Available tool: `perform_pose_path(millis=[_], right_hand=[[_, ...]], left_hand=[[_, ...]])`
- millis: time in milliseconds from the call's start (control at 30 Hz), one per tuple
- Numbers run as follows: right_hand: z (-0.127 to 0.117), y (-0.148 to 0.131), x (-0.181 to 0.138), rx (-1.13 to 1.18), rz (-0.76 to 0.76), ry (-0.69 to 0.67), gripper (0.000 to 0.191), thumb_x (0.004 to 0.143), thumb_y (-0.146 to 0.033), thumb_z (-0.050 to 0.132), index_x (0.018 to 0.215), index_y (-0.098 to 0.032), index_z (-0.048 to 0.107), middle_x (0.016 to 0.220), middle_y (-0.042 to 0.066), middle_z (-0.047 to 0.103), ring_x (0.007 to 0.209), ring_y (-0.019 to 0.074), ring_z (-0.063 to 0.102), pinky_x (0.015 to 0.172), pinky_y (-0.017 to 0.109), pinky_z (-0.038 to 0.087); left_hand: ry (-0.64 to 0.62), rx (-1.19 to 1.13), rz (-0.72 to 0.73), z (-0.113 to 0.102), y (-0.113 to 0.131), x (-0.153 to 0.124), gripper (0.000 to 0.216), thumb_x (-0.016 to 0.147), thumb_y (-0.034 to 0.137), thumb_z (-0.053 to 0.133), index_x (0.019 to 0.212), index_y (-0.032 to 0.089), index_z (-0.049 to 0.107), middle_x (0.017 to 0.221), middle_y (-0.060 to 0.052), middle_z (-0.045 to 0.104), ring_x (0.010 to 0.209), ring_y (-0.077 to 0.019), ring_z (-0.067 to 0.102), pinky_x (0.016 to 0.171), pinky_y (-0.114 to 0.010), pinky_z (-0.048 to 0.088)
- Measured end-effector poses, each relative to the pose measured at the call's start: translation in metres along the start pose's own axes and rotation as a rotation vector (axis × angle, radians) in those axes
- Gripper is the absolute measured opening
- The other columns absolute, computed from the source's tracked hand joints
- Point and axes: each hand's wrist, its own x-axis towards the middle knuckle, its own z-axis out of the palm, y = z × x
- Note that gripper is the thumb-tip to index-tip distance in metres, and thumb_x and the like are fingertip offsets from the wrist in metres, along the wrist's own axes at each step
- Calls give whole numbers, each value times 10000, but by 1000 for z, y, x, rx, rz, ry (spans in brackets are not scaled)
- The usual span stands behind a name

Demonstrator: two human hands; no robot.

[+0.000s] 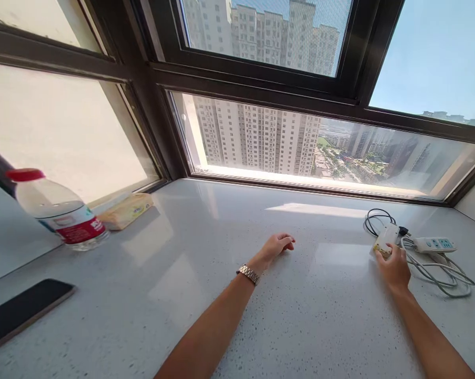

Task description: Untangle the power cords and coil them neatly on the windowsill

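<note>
My right hand [395,267] has its thumb and fingers around the near end of a small white box-shaped device [387,234] on the counter at the right. The device has a yellowish patch near my fingers; its exact kind I cannot make out. Beside it lie a thin black cable [373,214], a dark plug [403,231] and a white power strip [434,244] with a coiled grey cord [444,284]. Near the middle of the counter, my left hand [274,248], with a metal watch [248,273] on its wrist, rests with fingers curled in and nothing visible in them.
On the left of the speckled white counter [292,326] stand a red-capped clear bottle [69,213] and a yellowish soft tissue pack [127,210]. A dark phone [26,310] lies nearer me. Dark window frames [261,87] border the back and left.
</note>
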Motion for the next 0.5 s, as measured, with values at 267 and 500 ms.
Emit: perform_pose_path(millis=[267,500], right_hand=[[11,-49,-62,290,-622,-559,519,821,-548,444,483,-201,257,461,-26,293,465,105,253,500,264,203],[10,-56,-64,208,-616,-623,506,811,-478,456,489,-192,192,454,-38,228,469,101,178,495,264,152]], left_hand=[[26,80,38,1,-4,4,300,719,450,580,772,161,640,612,-4,539,627,-144,477,654,-281,379],[49,144,67,4,-8,7,322,694,485,597,752,172,648,556,28,426,563,-138,418,587,-280,358]])
